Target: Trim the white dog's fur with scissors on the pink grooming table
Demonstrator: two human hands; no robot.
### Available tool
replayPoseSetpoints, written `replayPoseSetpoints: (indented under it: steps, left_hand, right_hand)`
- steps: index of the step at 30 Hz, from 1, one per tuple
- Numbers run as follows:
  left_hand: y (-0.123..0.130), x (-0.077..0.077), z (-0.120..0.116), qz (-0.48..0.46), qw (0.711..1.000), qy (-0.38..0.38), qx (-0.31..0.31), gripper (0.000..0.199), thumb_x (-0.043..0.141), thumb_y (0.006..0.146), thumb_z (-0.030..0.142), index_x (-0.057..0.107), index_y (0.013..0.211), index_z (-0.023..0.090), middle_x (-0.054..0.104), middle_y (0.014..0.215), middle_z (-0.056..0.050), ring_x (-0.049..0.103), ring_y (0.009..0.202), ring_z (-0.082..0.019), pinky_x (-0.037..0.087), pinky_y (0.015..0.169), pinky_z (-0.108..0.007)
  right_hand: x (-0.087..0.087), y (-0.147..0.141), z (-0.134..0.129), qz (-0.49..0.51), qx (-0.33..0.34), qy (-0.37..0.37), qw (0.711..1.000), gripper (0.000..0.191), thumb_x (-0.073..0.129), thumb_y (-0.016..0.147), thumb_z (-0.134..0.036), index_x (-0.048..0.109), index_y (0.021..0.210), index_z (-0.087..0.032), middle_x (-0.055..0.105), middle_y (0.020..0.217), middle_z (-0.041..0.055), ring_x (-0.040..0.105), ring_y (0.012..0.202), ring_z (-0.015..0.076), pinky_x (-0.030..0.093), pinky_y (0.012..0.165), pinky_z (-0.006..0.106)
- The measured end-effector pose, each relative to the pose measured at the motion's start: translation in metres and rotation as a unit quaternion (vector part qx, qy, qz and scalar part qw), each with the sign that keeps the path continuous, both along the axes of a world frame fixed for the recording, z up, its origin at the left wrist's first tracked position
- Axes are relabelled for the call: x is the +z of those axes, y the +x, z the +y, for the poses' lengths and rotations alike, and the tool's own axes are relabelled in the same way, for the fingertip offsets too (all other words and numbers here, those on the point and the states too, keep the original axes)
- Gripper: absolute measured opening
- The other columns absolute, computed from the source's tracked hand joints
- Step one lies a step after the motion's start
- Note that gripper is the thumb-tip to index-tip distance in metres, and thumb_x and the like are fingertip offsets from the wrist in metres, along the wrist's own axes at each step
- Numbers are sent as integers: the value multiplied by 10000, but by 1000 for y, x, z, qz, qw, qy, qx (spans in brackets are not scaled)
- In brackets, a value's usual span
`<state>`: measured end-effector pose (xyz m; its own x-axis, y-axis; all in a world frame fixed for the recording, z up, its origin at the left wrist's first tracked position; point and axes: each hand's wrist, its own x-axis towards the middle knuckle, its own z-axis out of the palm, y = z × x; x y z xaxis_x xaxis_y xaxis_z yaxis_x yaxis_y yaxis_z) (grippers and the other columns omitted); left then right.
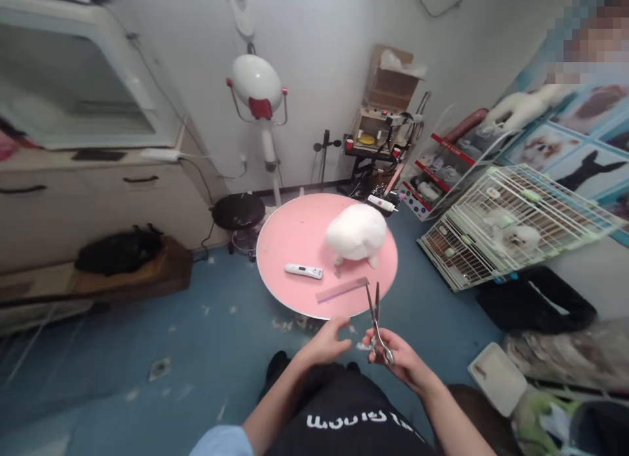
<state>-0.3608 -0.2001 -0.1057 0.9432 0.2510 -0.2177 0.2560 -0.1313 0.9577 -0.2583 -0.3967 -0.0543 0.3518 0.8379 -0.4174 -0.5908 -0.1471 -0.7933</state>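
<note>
My right hand [393,356] holds a pair of silver scissors [375,318] by the handles, blades apart and pointing away from me. My left hand [328,342] is beside it at the near edge of the round pink table [285,236], fingers apart, holding nothing. On the table's right part stands a fluffy white animal-like form [358,232]; whether it is a live animal or a model I cannot tell. A purple comb [343,290] lies near the front edge, just beyond the scissors' tips. To its left rests a white clipper [303,271].
A black round stool [239,211] stands behind the table at left, beside a white dryer on a stand [256,82]. A wire cage [511,227] with a white animal inside is at right. A white bottle [382,204] is at the table's back right edge.
</note>
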Motion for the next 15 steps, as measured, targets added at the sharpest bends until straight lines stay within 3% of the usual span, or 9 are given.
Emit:
replayPoseSetpoints:
  steps: [2,6,10,15]
  left_hand:
    - [-14,9,24,-23,995,-59,-81,339,617,690,290,703,984,144,689,1050,-89,591,978,-226,423,915,-329]
    - [-45,23,66,0,959,-171,-225,354,626,749,422,713,913,121,697,871,-62,592,787,-171,442,745,-267]
    - [-73,27,91,15,971,-97,-219,341,554,800,416,637,655,118,627,649,-30,535,641,-133,405,637,-244]
    - [-102,34,115,15,957,-88,-277,416,455,860,506,591,707,144,655,682,-45,556,623,-136,443,637,-265]
  right_hand:
    - [1,-29,26,10,-46,11,999,547,825,614,-389,669,1117,-242,649,1144,76,625,817,164,453,836,342]
    - [5,-91,75,28,-139,31,989,519,825,616,-393,673,1085,-230,670,1057,66,622,781,158,460,817,331]
    - [8,-150,111,12,-215,38,976,437,799,668,-355,674,1068,-229,672,1012,50,612,800,148,447,838,319]
    - [14,-205,136,-21,-295,37,954,410,789,674,-334,671,1049,-216,667,968,45,603,803,160,443,846,333]
